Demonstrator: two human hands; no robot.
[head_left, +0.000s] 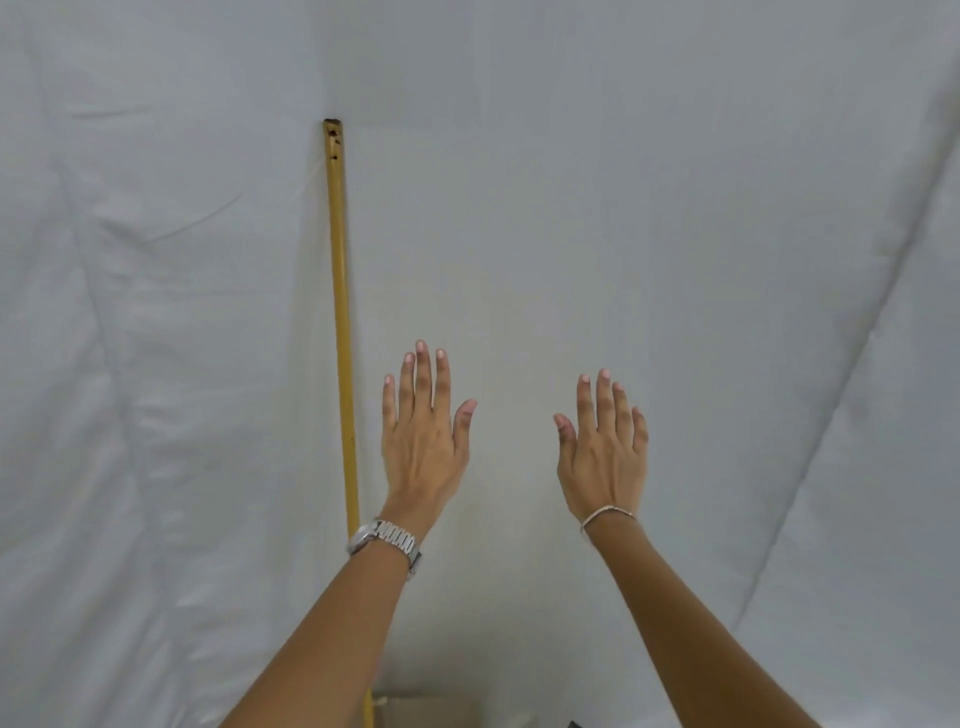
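A long yellow stick (340, 312) lies on a white sheet (675, 234), running away from me, with small dark holes near its far end. My left hand (423, 431) is stretched out flat just right of the stick, fingers straight, holding nothing, a metal watch on its wrist. My right hand (602, 447) is held out the same way further right, fingers straight and empty, a thin bracelet on the wrist. Neither hand touches the stick. My left forearm hides part of the stick's near end.
The wrinkled white sheet covers the whole surface, with folds at the left and a long crease at the right. A pale box-like object (426, 712) shows at the bottom edge between my forearms.
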